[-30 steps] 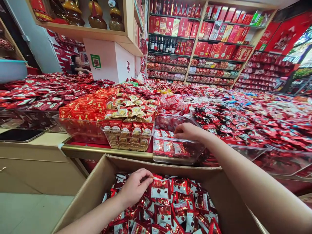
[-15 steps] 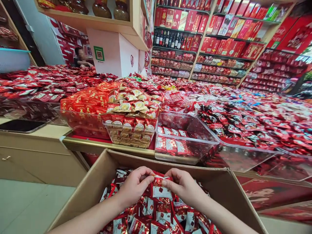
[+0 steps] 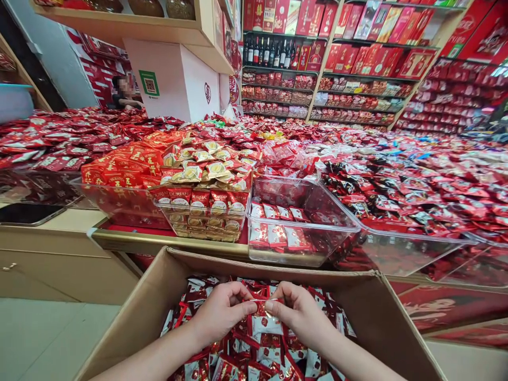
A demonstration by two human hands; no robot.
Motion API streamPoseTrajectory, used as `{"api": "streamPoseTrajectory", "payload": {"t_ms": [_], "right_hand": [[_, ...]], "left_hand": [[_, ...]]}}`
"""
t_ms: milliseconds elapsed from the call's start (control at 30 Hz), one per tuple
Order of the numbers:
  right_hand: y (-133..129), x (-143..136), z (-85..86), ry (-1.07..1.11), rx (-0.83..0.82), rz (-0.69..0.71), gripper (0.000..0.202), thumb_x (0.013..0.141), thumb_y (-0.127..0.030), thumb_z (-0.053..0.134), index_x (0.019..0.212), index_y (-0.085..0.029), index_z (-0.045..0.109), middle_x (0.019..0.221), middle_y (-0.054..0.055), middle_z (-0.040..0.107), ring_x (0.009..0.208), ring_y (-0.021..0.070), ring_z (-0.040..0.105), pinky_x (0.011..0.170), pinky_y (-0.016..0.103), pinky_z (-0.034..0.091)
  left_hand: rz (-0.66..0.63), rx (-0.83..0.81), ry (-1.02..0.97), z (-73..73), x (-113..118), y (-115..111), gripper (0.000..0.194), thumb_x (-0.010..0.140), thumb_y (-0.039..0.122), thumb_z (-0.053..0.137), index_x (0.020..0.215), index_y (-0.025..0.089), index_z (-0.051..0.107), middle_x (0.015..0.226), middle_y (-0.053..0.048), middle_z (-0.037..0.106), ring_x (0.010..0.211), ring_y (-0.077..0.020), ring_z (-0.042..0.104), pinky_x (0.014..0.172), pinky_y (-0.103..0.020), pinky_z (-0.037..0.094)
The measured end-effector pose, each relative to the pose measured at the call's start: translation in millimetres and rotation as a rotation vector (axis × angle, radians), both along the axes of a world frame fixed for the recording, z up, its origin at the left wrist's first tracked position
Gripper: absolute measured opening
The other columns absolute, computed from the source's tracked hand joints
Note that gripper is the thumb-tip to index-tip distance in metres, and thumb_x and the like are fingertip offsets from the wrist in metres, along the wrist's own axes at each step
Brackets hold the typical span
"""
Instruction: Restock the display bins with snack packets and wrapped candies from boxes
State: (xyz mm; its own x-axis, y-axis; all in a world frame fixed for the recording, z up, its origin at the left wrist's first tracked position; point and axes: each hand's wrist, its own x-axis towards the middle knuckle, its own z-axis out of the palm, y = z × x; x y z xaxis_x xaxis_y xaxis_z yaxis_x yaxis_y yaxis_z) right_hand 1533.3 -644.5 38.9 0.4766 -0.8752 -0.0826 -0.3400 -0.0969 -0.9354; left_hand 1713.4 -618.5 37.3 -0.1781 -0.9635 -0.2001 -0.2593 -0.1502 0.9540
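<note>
Between my two hands is a small red-and-white packet (image 3: 266, 321), pinched at its top edge over the open cardboard box (image 3: 130, 312). My left hand (image 3: 227, 311) grips the left corner with thumb and forefinger. At the right corner, my right hand (image 3: 298, 312) pinches the same edge. Many similar loose packets (image 3: 234, 368) fill the box beneath. Just beyond the box, a clear bin (image 3: 337, 225) on the counter holds rows of like packets (image 3: 278, 235) at its front left.
Left of that bin stand a bin of durian packets (image 3: 202, 211) and one of red packets (image 3: 123, 196). A dark phone or tablet (image 3: 29, 213) lies at the counter's left. Farther back are heaped packets, shelves and a seated person (image 3: 126, 92).
The view has shifted a little, with the shelves now higher in it. Both hands and the pinched packet appear slightly lower. The grip on the packet is unchanged.
</note>
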Motion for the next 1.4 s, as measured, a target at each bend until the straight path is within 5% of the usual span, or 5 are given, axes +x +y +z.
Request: {"api": "streamPoseTrajectory", "payload": {"t_ms": [500,800,1033,1267,1400], "right_hand": [[1,5,15.4,-0.263,0.189,-0.086,0.03,0.071,-0.043,0.049,0.061,-0.015,0.042,0.051,-0.006,0.032,0.049,0.0063,0.024,0.046,0.02,0.02],[1,2,20.3,-0.351,0.304,-0.125,0.029,0.068,-0.041,0.054,0.062,-0.014,0.046,0.05,-0.006,0.035,0.047,0.0049,0.024,0.045,0.02,0.019],[-1,-1,18.0,-0.342,0.262,-0.117,0.029,0.068,-0.041,0.054,0.065,-0.013,0.053,0.053,-0.003,0.044,0.049,0.006,0.034,0.048,0.02,0.027],[0,1,15.6,-0.327,0.303,-0.144,0.028,0.068,-0.042,0.054,0.067,-0.014,0.054,0.054,-0.004,0.046,0.047,0.0047,0.036,0.046,0.019,0.031],[1,-2,14.3,-0.31,0.158,-0.039,0.029,0.065,-0.036,0.059,0.088,-0.018,0.051,0.077,0.001,0.056,0.068,0.0108,0.051,0.063,0.025,0.042]], "left_hand": [[0.035,-0.039,0.085,5.7,-4,1,0.022,0.065,0.034,0.057,0.062,0.014,0.05,0.057,0.004,0.05,0.053,-0.008,0.041,0.051,-0.019,0.033],[0.064,-0.077,0.103,13.1,-6,4,0.021,0.065,0.035,0.058,0.06,0.016,0.049,0.056,0.004,0.049,0.052,-0.008,0.042,0.05,-0.019,0.033],[-0.041,-0.071,0.027,10.3,-5,5,0.023,0.067,0.037,0.055,0.061,0.015,0.05,0.056,0.004,0.047,0.053,-0.0081,0.038,0.05,-0.02,0.031],[0.046,-0.086,0.139,12.8,-6,4,0.022,0.071,0.036,0.051,0.062,0.016,0.047,0.057,0.006,0.042,0.053,-0.0069,0.036,0.05,-0.018,0.031],[0.131,-0.01,0.189,6.9,-3,2,0.023,0.069,0.036,0.054,0.06,0.015,0.048,0.054,0.006,0.043,0.05,-0.0061,0.035,0.048,-0.017,0.029]]}}
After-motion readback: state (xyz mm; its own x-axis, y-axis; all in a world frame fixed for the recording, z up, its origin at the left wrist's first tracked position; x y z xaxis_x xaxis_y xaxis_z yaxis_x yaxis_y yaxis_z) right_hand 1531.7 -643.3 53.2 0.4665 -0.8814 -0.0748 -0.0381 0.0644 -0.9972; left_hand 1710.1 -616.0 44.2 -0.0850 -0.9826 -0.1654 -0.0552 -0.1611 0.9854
